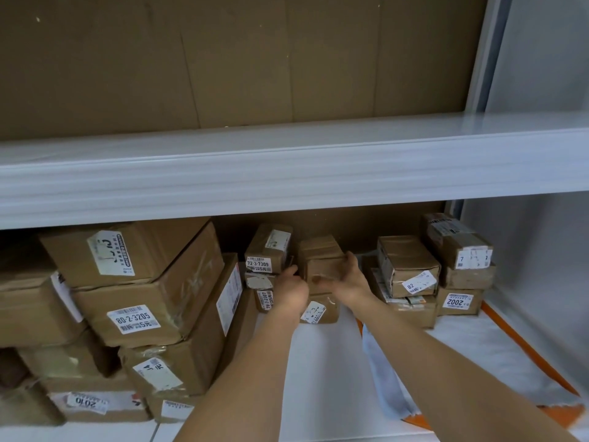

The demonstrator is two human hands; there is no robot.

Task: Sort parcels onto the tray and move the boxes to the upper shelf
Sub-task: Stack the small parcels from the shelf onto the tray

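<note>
Lower shelf [318, 362]: both hands' fingers clasp small box [322, 261], long axis front-to-back.

Large boxes [137, 295] are stacked at the left of the lower shelf [318, 362], small boxes [322, 266] behind — the upper shelf [287, 173] lies above.

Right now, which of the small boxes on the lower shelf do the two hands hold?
The plain brown box atop the middle stack, between the left hand and the right hand. Its neighbour, the box labelled 72-3-7309, is untouched.
</note>
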